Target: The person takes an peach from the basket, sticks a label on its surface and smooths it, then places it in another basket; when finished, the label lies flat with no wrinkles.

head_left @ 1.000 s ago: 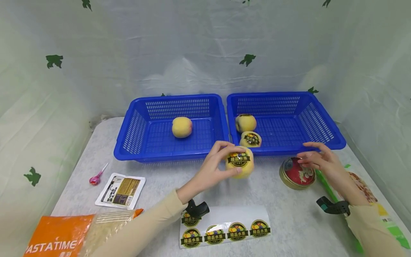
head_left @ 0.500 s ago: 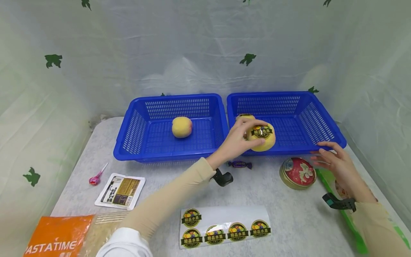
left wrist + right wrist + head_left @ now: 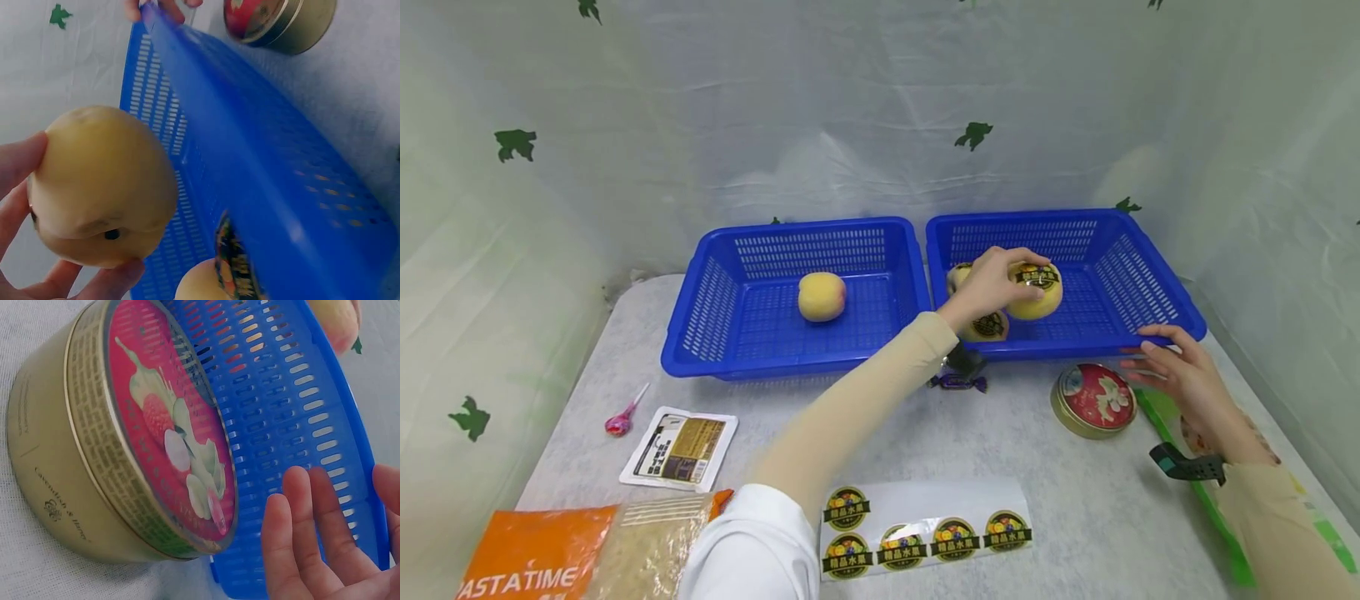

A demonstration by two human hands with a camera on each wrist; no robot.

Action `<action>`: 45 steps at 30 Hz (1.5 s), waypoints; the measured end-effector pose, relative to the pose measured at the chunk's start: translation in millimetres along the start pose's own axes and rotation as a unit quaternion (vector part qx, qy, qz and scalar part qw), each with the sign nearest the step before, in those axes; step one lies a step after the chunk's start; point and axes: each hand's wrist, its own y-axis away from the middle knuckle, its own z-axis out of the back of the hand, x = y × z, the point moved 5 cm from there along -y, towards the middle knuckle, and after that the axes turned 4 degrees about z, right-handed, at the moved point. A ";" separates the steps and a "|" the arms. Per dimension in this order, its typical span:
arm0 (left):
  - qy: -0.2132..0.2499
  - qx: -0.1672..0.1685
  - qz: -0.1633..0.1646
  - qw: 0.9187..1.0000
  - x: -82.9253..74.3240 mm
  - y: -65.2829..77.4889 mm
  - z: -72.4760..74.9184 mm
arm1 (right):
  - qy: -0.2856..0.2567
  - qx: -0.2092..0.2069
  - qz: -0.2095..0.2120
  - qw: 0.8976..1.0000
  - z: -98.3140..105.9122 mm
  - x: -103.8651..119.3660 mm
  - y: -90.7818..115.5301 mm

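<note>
In the head view my left hand (image 3: pixel 996 287) grips a yellow peach (image 3: pixel 1036 302) over the right blue basket (image 3: pixel 1138 343), thumb and fingertips around it. A round black-and-gold fruit sticker (image 3: pixel 1037 277) is on its top. In the left wrist view the peach (image 3: pixel 103 181) shows its crease and a small dark spot. Two more peaches lie below, one with a sticker (image 3: pixel 989 323). My right hand (image 3: pixel 1191 387) touches the basket's front rim near its right corner, its fingers loosely extended. Close beside it stands a round tin (image 3: pixel 50 450) with a red lid.
Left basket (image 3: pixel 805 363) holds one peach (image 3: pixel 822 297). A sticker sheet (image 3: pixel 925 504) lies in front. A wrapped candy (image 3: pixel 958 382) is below the right basket. A lollipop (image 3: pixel 619 422), white packet (image 3: pixel 681 450) and orange pasta bag (image 3: pixel 542 542) lie left; a green bag (image 3: pixel 1161 410) lies right.
My left hand has carried the stickered peach up and right from the table front to above the right basket. My right hand has shifted from over the tin to the basket rim.
</note>
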 end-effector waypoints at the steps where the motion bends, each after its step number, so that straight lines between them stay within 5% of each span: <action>1: -0.002 0.000 0.006 1.000 -0.3 -3.3 -0.9 | -0.001 0.000 0.000 1.000 0.1 0.1 -0.1; 13: -0.075 0.053 0.041 0.995 5.5 -24.5 -27.7 | 0.011 -0.006 -0.002 1.000 0.8 -0.9 0.7; 22: -0.207 0.124 0.079 0.967 14.6 -19.1 -48.7 | 0.021 0.002 0.009 1.000 -1.1 -1.5 0.2; 26: -0.192 0.136 0.074 0.969 16.6 -16.0 -46.9 | 0.037 0.005 0.021 0.999 -0.8 -2.0 -0.2; 31: -0.126 0.150 0.054 0.979 17.9 -6.2 -32.9 | 0.035 0.011 0.024 0.999 -0.5 -2.8 -0.1; 36: -0.074 0.111 -0.006 0.991 12.2 12.9 -3.6 | 0.031 0.013 0.018 0.999 -1.0 -1.4 0.3; 45: 0.034 0.038 -0.080 0.996 14.7 73.3 62.1 | 0.060 -0.004 -0.007 0.998 -1.8 7.2 4.3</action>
